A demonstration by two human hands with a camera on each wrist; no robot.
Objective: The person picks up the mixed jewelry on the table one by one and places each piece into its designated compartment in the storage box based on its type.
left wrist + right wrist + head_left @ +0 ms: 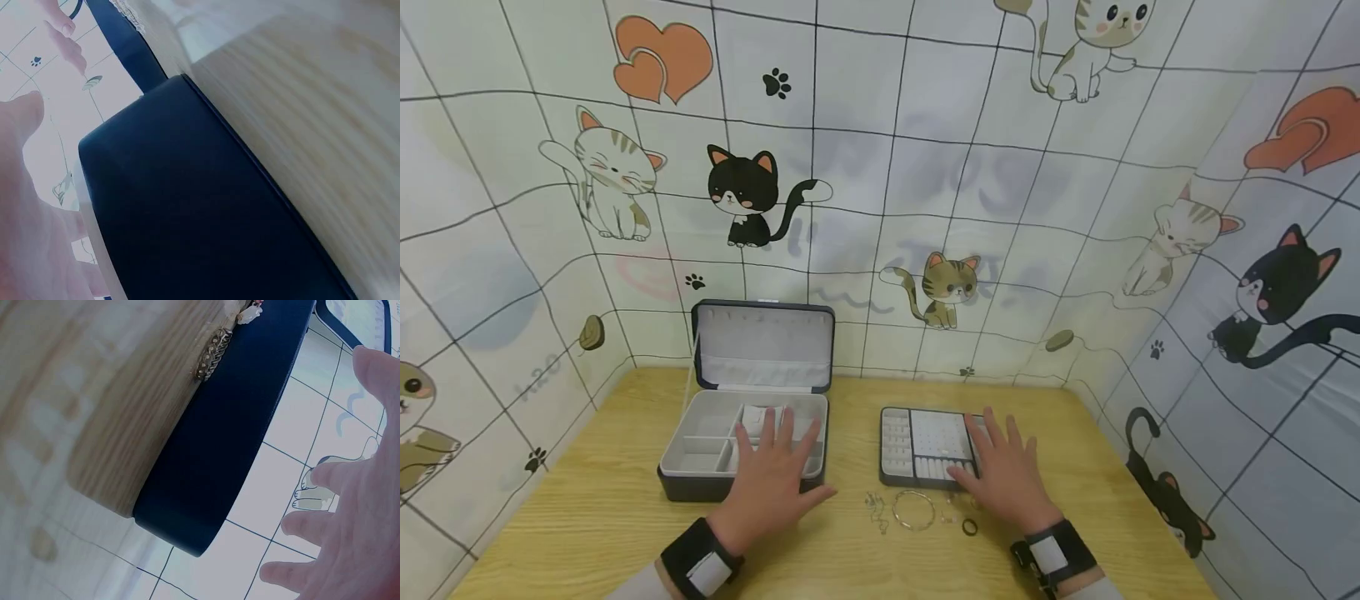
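The box (700,488) is being stood open, apparently for access; over it, the left hand (769,483) is being held spread. 1 bangle (913,530) and 1 dark ring (970,533) are being displayed near the tray (917,481), probably for visibility; over its right side, the right hand (1011,475) is being spread.

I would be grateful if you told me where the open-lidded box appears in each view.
Head: the box is left of centre, partly hidden by the left hand.
Left wrist: its dark wall fills the middle and bottom.
Right wrist: only part of its raised lid shows, at the upper right.
Shared landmark: the grid-lined backdrop.
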